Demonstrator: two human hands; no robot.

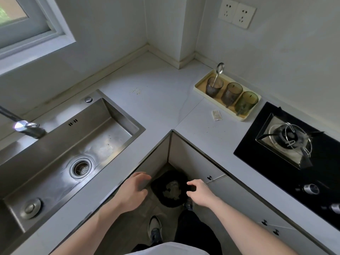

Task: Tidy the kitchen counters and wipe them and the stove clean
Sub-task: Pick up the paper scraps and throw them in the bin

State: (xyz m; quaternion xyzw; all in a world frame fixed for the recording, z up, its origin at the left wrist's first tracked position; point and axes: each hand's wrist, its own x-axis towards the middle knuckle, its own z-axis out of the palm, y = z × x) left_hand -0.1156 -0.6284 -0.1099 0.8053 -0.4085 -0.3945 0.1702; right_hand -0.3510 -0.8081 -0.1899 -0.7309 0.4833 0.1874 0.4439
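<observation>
An L-shaped pale grey counter [161,100] wraps the corner. Crumbs [135,91] lie on it near the back, and a small torn packet [216,115] lies beside the cream tray [199,85]. The black glass stove [276,159] with one burner sits at the right. Both of my hands hover over a black bin [160,184] on the floor, which holds crumpled white waste. My left hand [134,190] is open with fingers spread. My right hand [199,192] has its fingers curled with nothing visible in them.
A steel sink [55,144] with a faucet [27,128] fills the left counter. The tray carries three tinted glasses [231,92], one with a spoon [219,70]. Wall sockets [237,14] sit above. My shoes [155,229] stand on the floor between the cabinets.
</observation>
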